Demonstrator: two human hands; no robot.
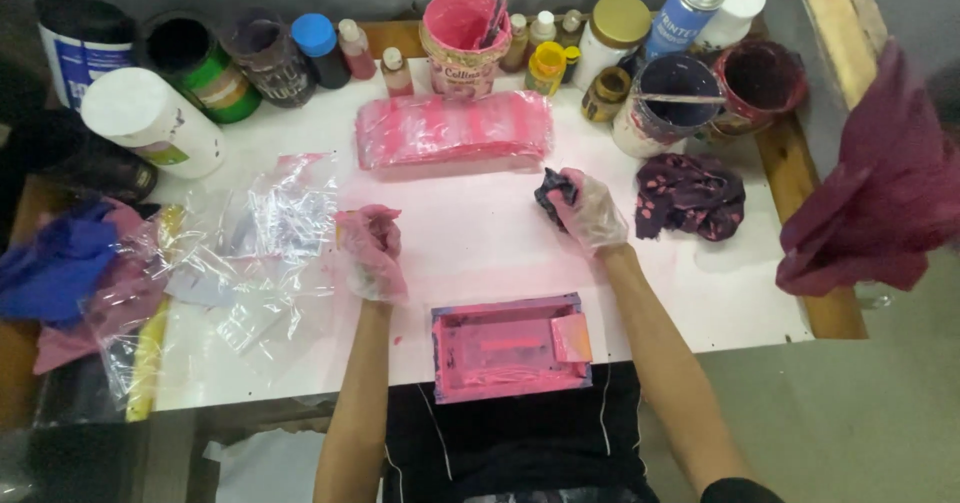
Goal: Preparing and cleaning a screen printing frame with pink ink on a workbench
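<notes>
Although the small pink-stained frame (510, 348) sitting at the near edge of the white tabletop (690, 293) is coated in pink across its whole face, with a little pink scraper (572, 338) lying on its right end, the work looks to me only partly done, since pink smears still tint the board around it. The right hand (590, 211), in a thin clear glove, is closed around a dark, stained rag (552, 191) and rests on the tabletop near its middle, just right of centre; the rag touches the surface there. The left hand (368, 248), also gloved and smeared pink, is curled into a loose fist left of centre; whether it grips anything I cannot tell. Towards the far edge lies a long pink-streaked block wrapped in plastic (455, 130), well apart from both hands. A second crumpled dark cloth with pink spots (690, 195) lies near the right edge, just beside the right hand. Crumpled clear plastic sheets (250, 253) cover the left part of the table. Along the far edge stand paint pots and bottles, among them an open pink tub with a brush in it (462, 43) and a white pot of dark paint (672, 103). Judging from this, wiping is under way: the middle of the board looks fairly clean, while the frame and the area towards the wrapped block remain pink.
</notes>
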